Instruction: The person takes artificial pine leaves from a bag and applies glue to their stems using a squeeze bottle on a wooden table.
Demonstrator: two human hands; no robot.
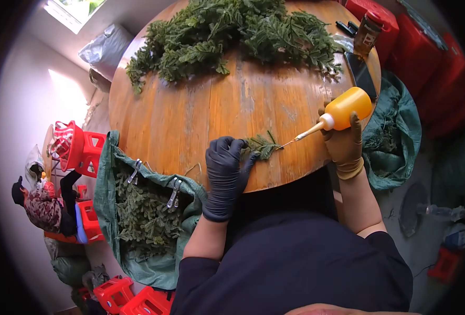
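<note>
My left hand [227,165], in a dark glove, pinches a small green fir sprig [264,146] just over the front of the round wooden table. The sprig's stem end points right. Wrapped in a tan glove, my right hand [344,144] grips an orange squeeze bottle [348,108] with a long nozzle. The bottle is tilted, and its nozzle tip is at or very close to the stem end; I cannot tell whether they touch. A large heap of fir branches [206,39] lies across the far side of the table [190,115].
A green sack [151,262] of fir sprigs is clipped at the table's left front. Another green sack [392,131] hangs at the right. A phone [361,73] and a brown jar [368,37] are at the right edge. Another person [43,210] sits at the left among red stools [90,220].
</note>
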